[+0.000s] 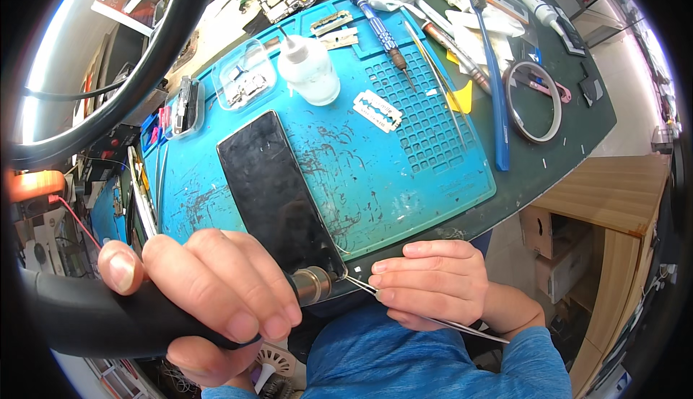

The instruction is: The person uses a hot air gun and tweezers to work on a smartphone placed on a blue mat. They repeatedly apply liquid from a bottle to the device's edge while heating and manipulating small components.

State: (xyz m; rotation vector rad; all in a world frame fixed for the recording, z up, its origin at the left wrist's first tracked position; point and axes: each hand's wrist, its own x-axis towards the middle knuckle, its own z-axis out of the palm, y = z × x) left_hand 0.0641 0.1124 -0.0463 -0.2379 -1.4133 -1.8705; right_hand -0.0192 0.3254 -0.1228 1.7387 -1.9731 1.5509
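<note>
My left hand (216,291) is wrapped round a black hot-air gun handle (86,312), its short metal nozzle (312,286) pointing right at the bottom corner of a black smartphone (271,190). The phone lies screen up on a blue silicone mat (390,204), near its front edge. Right of the nozzle, my right hand (433,280) pinches long silver tweezers (473,330), whose tips reach the phone's bottom right corner. A white squeeze bottle (308,73) and a razor blade (375,110) lie beyond the phone.
Clear trays (245,96) of small parts sit at the back left. Screwdrivers (379,24), a blue brush (498,110) and a tape ring (532,133) are at the back right. A thick black cable arm (123,114) crosses the upper left; a wooden cabinet (613,190) stands right.
</note>
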